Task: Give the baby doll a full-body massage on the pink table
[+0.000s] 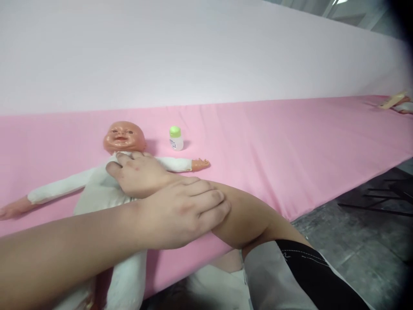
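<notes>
A baby doll point(106, 187) with a shiny plastic head and a white cloth body lies on its back, arms spread. My right hand point(140, 172) rests on the doll's upper chest just below its chin, fingers bent and slightly apart, the tips partly hidden. Across my right forearm point(248, 211) lies my left hand point(183, 211), its fingers curled over the arm near the wrist. My left arm covers part of the doll's belly and legs. A small clear bottle point(176, 140) with a green cap stands upright beside the doll's head, apart from both hands.
Pink cloth point(258, 146) covers the long table, with a pale wall or panel point(206, 51) behind it. Another partly visible doll-like object point(400, 102) lies at the far right end. Dark metal legs point(380, 198) stand on the grey floor point(355, 249) at right.
</notes>
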{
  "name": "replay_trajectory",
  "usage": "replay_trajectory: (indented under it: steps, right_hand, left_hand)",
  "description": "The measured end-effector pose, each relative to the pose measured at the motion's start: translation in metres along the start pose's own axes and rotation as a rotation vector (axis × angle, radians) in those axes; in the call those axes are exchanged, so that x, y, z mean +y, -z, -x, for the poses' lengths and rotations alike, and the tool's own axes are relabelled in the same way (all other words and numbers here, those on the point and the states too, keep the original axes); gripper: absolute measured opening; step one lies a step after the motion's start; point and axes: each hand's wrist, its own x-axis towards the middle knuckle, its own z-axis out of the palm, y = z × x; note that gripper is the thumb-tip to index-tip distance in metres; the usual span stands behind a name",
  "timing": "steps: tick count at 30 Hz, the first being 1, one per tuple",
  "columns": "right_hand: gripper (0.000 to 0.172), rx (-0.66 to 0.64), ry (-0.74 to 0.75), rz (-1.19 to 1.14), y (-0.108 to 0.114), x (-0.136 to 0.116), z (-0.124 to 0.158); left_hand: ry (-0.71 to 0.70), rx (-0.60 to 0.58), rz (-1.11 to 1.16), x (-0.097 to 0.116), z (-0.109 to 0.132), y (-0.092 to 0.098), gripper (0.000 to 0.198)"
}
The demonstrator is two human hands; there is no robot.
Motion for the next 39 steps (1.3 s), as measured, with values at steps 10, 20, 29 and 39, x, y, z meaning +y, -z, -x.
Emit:
replay_trajectory:
  steps: [10, 20, 29, 39]
  right_hand:
    - [0.032, 0.047, 0.042, -0.013, -0.004, 0.0, 0.003]
    - [0.033, 0.077, 0.023, 0.043, -0.005, -0.004, 0.004]
    - [0.028, 0.049, 0.0, 0.025, -0.005, -0.008, 0.005]
    - [0.032, 0.036, -0.005, 0.025, -0.008, -0.008, 0.005]
  left_hand:
    - [0.046, 0.031, -0.129, 0.001, 0.007, -0.001, 0.03]
    - [0.005, 0.035, -0.141, 0.005, 0.01, 0.001, 0.022]
    - [0.041, 0.07, -0.181, 0.008, 0.012, -0.004, 0.017]
    - [0.042, -0.022, 0.043, 0.011, 0.011, 0.003, 0.04]
